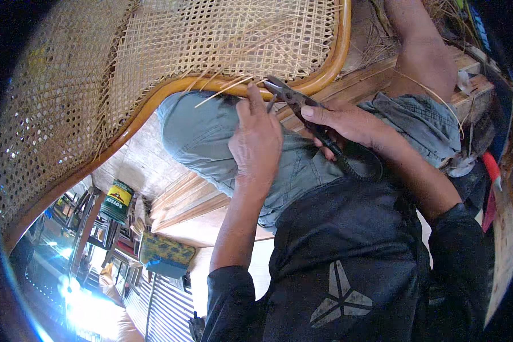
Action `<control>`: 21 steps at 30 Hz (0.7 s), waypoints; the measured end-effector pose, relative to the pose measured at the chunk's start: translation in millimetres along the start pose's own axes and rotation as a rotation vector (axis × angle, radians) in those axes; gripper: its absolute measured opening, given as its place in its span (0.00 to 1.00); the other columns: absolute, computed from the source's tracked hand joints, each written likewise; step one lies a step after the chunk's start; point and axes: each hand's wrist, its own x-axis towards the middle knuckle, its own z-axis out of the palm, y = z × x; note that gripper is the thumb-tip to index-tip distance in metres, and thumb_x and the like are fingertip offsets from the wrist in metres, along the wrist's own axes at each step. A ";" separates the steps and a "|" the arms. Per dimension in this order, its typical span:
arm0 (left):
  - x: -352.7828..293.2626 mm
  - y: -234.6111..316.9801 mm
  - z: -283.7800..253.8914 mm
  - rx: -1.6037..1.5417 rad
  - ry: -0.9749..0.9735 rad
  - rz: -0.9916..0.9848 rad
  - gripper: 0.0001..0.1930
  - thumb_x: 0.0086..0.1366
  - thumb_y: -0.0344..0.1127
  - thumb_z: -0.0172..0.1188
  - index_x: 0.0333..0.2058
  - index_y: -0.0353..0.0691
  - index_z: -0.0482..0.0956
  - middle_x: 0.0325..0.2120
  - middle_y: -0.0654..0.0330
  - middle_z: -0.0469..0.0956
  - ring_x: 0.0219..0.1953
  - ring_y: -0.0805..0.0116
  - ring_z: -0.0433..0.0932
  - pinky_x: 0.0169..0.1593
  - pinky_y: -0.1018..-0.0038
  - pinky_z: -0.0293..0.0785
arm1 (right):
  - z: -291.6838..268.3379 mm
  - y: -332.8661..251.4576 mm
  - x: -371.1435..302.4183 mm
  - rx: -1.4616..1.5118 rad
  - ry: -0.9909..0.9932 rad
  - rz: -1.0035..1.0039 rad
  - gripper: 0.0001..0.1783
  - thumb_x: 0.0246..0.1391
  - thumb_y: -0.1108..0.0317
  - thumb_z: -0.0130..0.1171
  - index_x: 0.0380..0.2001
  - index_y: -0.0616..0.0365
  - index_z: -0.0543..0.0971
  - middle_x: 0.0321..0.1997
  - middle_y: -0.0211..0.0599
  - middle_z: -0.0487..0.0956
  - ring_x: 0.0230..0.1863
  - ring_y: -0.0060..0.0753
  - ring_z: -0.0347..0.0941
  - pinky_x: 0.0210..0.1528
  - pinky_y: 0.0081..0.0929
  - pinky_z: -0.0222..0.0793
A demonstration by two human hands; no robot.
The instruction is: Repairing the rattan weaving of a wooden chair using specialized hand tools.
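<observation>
I see a black top [347, 239] filling the lower middle of the frame, its cloth creased. On it, toward the bottom, sits a pale grey emblem [341, 297] of three tapering blades meeting at a centre. The left sleeve [231, 299] and right sleeve [461, 251] are black too, leaving both forearms bare. The legwear [211, 139] is faded grey-blue with visible seams, bunched at upper right above a bare leg [422, 62].

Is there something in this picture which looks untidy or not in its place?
Yes: loose cane strands stick out over the curved wooden frame, near the left hand. They look odd because most of the cane panel is a regular mesh.
</observation>
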 end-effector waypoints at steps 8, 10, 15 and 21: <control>4.8 10.1 -2.7 0.189 -0.213 -0.063 0.37 0.55 0.40 0.55 0.58 0.32 0.48 0.35 0.50 0.72 0.27 0.56 0.78 0.24 0.65 0.74 | 1.9 8.3 9.8 0.068 -0.009 -0.042 0.33 0.51 0.37 0.45 0.24 0.61 0.71 0.17 0.31 0.72 0.14 0.23 0.70 0.16 0.21 0.67; 1.5 8.4 1.7 0.173 -0.193 -0.049 0.38 0.55 0.41 0.55 0.59 0.31 0.47 0.34 0.49 0.73 0.26 0.56 0.78 0.24 0.65 0.74 | 3.8 6.6 9.0 0.041 0.015 -0.055 0.32 0.52 0.37 0.46 0.24 0.62 0.71 0.17 0.31 0.72 0.13 0.23 0.70 0.16 0.21 0.67; 1.5 8.2 7.4 0.160 -0.163 -0.037 0.41 0.55 0.44 0.55 0.59 0.29 0.44 0.28 0.48 0.76 0.24 0.53 0.78 0.24 0.63 0.73 | 3.5 13.1 12.8 0.094 0.026 -0.067 0.30 0.53 0.40 0.47 0.24 0.62 0.71 0.16 0.32 0.72 0.13 0.23 0.69 0.15 0.20 0.66; 1.7 9.5 11.6 0.189 -0.116 -0.003 0.39 0.54 0.44 0.55 0.58 0.28 0.47 0.24 0.50 0.76 0.21 0.57 0.77 0.21 0.66 0.73 | 2.0 16.0 12.9 0.233 -0.016 -0.070 0.28 0.53 0.42 0.48 0.24 0.61 0.71 0.16 0.31 0.72 0.13 0.23 0.69 0.15 0.19 0.65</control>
